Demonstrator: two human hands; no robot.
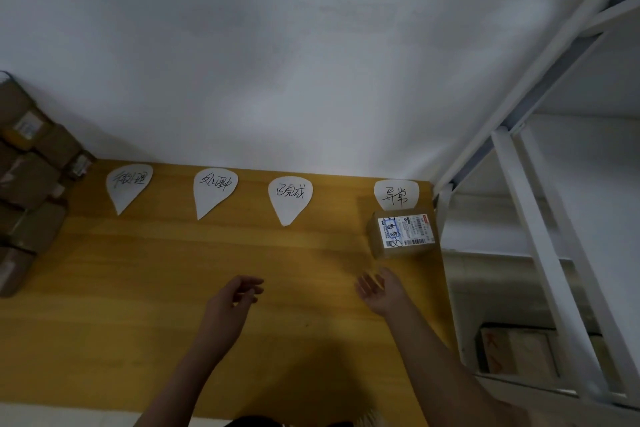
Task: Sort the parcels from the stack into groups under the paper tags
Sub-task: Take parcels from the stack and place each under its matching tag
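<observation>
Head view, brown cardboard parcel (401, 236) at three o'clock below white teardrop paper tag (396, 196), brown parcel stack (31, 184) at nine o'clock, left hand (239, 295) loosely curled, right hand (381, 288) spread, both empty

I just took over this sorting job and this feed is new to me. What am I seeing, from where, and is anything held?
No machine here: a person works with bare hands, filmed by one camera worn on the head, looking forward and down. The left hand and right hand are over a yellow table, both holding nothing. Four paper tags lie in a row by the wall. One labelled parcel sits at the rightmost tag. The stack of brown parcels waits at the table's left edge. White shelving stands on the right.
</observation>
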